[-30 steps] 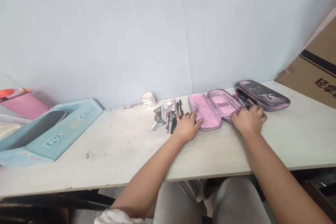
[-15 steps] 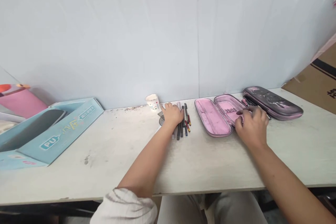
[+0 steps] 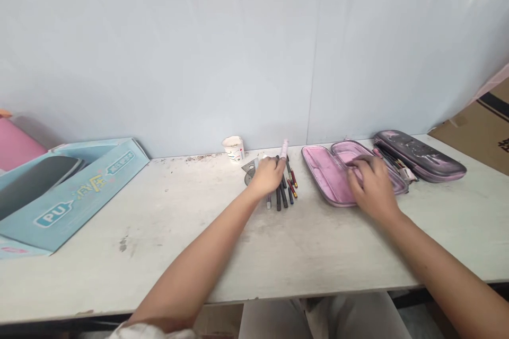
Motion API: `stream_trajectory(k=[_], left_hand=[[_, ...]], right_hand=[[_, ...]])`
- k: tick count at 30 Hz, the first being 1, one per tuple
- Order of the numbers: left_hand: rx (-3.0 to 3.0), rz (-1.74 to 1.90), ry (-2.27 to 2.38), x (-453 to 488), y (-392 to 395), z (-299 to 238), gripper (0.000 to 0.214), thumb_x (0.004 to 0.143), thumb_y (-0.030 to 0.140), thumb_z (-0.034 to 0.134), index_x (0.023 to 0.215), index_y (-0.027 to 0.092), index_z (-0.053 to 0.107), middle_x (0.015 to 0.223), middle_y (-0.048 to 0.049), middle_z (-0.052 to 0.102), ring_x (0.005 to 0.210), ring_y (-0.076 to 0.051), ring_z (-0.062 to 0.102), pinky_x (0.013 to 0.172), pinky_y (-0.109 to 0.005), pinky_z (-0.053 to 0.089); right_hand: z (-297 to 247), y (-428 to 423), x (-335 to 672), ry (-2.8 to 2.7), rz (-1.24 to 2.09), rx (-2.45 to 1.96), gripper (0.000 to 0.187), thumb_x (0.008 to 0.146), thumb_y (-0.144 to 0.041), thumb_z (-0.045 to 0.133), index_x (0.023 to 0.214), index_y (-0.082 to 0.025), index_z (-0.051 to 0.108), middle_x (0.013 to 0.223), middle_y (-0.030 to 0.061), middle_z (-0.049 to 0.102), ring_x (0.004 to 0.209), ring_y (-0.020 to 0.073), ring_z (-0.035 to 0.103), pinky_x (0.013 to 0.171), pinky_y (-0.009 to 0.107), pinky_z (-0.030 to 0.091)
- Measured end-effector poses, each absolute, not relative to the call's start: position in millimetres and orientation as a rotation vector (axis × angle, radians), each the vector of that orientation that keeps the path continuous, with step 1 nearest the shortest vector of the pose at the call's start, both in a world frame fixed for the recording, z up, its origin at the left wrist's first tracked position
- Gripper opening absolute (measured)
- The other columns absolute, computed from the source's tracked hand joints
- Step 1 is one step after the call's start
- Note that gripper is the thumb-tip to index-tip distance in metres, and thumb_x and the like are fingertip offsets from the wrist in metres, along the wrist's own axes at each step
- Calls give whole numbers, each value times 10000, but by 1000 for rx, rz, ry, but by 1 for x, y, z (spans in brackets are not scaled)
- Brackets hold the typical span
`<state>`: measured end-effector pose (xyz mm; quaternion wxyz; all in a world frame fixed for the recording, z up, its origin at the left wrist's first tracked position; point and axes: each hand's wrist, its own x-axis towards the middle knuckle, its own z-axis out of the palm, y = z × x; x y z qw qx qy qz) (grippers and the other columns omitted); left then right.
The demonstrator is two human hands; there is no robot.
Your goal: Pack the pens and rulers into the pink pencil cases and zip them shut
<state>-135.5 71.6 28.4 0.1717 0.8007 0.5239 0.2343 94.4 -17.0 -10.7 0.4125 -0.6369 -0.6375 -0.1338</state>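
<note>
My left hand is closed around a pale pink pen, whose upper end sticks out above the fingers. Beneath and beside that hand lie several dark pens and short red-and-yellow pencils. Partly hidden behind its wrist are grey set-square and protractor pieces. My right hand rests over an open pink pencil case, thumb and fingers apart, the fingertips inside the right half. Nothing shows in its grasp.
A paper cup stands near the wall. On the right, a dark pencil case lies beside several pens and pencils. A blue box sits at left, a cardboard carton at far right.
My left hand has taken hold of the pale pink pen and tilted it up from the pile. My right hand's fingers have shifted over the case's inside. The view has moved slightly.
</note>
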Motion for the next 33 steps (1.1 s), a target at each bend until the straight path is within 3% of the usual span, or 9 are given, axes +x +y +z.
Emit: stream_trajectory(k=[4, 7, 11, 15, 18, 22, 24, 28, 33], left_hand=[[1694, 716, 1061, -142, 27, 38, 406, 842, 494, 408, 705, 162, 597, 740, -47, 592, 760, -179, 559, 770, -320, 439], [1312, 701, 722, -144, 5, 41, 315, 786, 433, 556, 686, 135, 582, 740, -40, 586, 743, -139, 568, 814, -311, 450], [1017, 695, 547, -150, -2, 40, 248, 755, 355, 627, 683, 126, 563, 684, -26, 573, 689, -122, 579, 799, -327, 475], [969, 728, 580, -161, 8, 31, 232, 784, 345, 603, 757, 117, 574, 702, -48, 602, 674, -126, 594, 741, -306, 489], [976, 892, 621, -170, 20, 25, 284, 813, 405, 556, 777, 124, 547, 655, -29, 572, 588, -105, 561, 601, -249, 479], [974, 1051, 640, -180, 30, 24, 323, 825, 488, 502, 805, 166, 481, 516, 70, 383, 370, -25, 335, 354, -137, 251], [973, 1078, 634, -183, 32, 26, 338, 818, 522, 489, 835, 185, 466, 503, 92, 314, 338, -10, 244, 332, -123, 155], [996, 1123, 627, -186, 35, 27, 370, 804, 568, 471, 835, 200, 451, 497, 100, 286, 335, -9, 223, 331, -114, 134], [1053, 1159, 689, -188, 34, 25, 342, 766, 521, 564, 861, 207, 467, 474, 115, 263, 320, -4, 176, 330, -126, 103]], right_hand=[[19, 0, 39, -1492, 373, -1378, 450, 849, -428, 407, 1226, -184, 443, 1031, 102, 598, 938, 215, 560, 815, 371, 440], [34, 13, 2, -1254, 971, -1219, 348, 832, -446, 433, 1054, -201, 542, 819, 52, 644, 703, 179, 595, 603, 310, 478], [36, 22, -24, -1098, 1361, -1116, 238, 781, -398, 513, 841, -179, 585, 653, 40, 631, 486, 138, 526, 371, 243, 350], [36, 23, -33, -1092, 1354, -1035, 184, 732, -344, 591, 823, -186, 565, 723, 17, 656, 462, 93, 502, 368, 211, 338], [38, 23, -42, -1251, 1288, -959, 249, 702, -350, 635, 897, -211, 568, 760, -19, 647, 469, 70, 484, 402, 203, 380], [40, 28, -62, -1355, 1203, -900, 264, 680, -373, 657, 881, -217, 587, 774, -25, 631, 605, 102, 562, 544, 251, 483], [41, 31, -71, -1368, 1132, -883, 235, 678, -362, 662, 843, -212, 588, 789, -19, 642, 700, 118, 589, 635, 266, 493], [44, 36, -78, -1412, 1046, -863, 202, 680, -343, 668, 803, -202, 592, 805, -12, 658, 824, 130, 595, 779, 288, 462], [43, 47, -76, -1345, 1025, -851, 216, 734, -364, 619, 879, -212, 571, 804, -3, 660, 816, 140, 611, 793, 318, 453]])
